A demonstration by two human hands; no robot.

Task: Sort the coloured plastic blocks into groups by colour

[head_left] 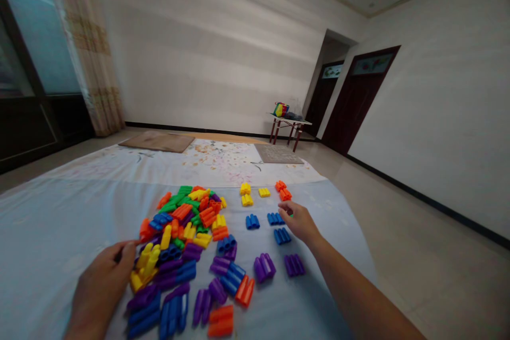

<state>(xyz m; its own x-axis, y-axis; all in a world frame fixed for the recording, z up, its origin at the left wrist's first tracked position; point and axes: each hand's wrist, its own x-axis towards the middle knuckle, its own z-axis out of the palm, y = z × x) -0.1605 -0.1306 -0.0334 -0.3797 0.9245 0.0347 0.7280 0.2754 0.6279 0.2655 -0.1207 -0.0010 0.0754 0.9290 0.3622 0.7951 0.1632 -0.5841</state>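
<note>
My left hand (101,284) is at the left edge of a heap of plastic bullet-shaped building blocks (187,218) in yellow, orange, green, blue and purple. Its thumb and index finger are closed together, with the fingertips against an orange block (145,230); whether they grip it I cannot make out. Over the sorted blocks at the right, my right hand (298,220) has its fingers curled together. A green block (291,215) shows partly beneath them, mostly hidden by the hand. Beside it lie blue blocks (275,218), with another blue block (282,236) just below.
Yellow blocks (247,200) and orange blocks (285,194) lie farther back, purple blocks (294,265) nearer. All rest on a pale blue cloth (330,207). Two flat boards, one brown (159,141) and one grey (279,154), lie at the far edge. A small table (292,121) stands beyond.
</note>
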